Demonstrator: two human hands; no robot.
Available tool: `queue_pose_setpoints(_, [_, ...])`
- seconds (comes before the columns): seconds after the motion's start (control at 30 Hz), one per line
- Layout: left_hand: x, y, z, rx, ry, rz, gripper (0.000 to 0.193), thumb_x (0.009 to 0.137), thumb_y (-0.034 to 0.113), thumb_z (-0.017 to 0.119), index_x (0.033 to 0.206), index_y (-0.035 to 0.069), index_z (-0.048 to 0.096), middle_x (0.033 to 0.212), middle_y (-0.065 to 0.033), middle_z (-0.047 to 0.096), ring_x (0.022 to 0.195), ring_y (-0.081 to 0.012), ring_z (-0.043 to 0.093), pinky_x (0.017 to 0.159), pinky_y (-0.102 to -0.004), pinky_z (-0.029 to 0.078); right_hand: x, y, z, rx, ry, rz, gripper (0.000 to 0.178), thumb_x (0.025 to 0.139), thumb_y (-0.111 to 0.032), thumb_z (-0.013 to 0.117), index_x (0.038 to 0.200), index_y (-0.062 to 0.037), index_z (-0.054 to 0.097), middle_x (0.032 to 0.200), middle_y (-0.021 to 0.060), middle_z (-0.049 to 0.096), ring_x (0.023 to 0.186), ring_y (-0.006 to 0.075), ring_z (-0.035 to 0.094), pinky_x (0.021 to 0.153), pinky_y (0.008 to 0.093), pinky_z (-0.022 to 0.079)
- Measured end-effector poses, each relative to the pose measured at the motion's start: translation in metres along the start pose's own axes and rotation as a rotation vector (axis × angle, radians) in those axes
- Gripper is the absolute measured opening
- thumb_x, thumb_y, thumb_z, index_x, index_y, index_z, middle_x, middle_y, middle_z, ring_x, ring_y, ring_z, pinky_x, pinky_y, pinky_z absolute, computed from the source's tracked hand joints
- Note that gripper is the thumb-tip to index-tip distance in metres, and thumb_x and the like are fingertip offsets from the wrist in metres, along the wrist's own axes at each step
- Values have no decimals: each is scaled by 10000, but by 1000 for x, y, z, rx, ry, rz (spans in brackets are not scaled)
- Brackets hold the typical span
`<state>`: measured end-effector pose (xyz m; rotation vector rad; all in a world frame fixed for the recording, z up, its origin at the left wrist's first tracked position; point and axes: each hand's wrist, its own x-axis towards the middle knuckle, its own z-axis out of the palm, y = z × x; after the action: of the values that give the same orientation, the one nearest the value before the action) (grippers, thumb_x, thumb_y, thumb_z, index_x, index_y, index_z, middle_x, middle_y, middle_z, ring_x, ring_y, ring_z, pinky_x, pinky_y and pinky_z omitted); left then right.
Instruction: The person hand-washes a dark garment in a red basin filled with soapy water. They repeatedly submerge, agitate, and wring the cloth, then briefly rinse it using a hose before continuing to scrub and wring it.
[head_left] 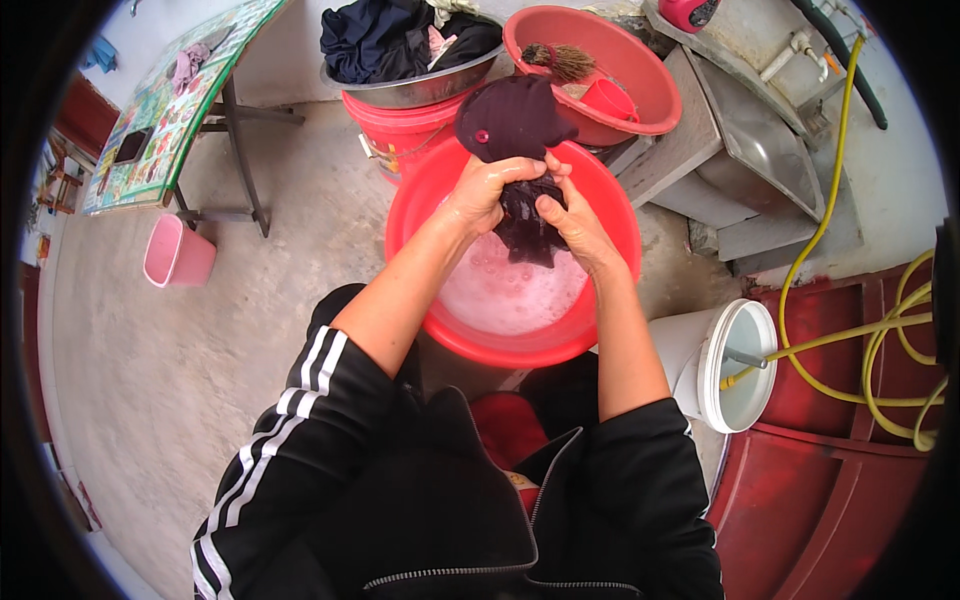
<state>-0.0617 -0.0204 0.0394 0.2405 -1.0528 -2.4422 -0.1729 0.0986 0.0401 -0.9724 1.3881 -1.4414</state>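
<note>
Both my hands grip a wet, dark purple cloth (508, 115) with a small round pinkish-red spot on it. Its upper part bulges above my fists and a bunched end hangs below them. My left hand (492, 188) is wrapped around the middle of it. Close by on the other side, my right hand (580, 222) is closed on the same cloth, thumb up against it. Beneath them stands a large red basin (618, 210) with cloudy, foamy water (505, 290) in it. The lowest end of the cloth hangs over the water; whether it touches is unclear.
Beyond stand a metal bowl of dark clothes (375, 40) on a red bucket (400, 120), and a red tub (655, 85) with a brush and scoop. A white bucket (705, 370) with a yellow hose (835, 190) is right. Left are a table (185, 120) and pink bin (180, 250).
</note>
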Motion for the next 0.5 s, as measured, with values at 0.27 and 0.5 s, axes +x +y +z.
queue_pose_setpoints(0.27, [-2,2,8,123,-30,-1,150,807,77,660,920,-10,611,803,-92,637,742,-161,617,689,-288,500,-5,-6,26,-17,-79,147,581,685,-154,768,1155,6,467,1023,46,561,936,130,557,799,265,473])
queue_pose_setpoints(0.5, [2,-5,26,338,190,148,161,725,23,688,860,34,601,731,-13,575,628,-111,550,555,-260,449,2,22,44,-289,247,191,333,631,-169,707,886,7,586,780,120,647,735,219,646,666,330,495])
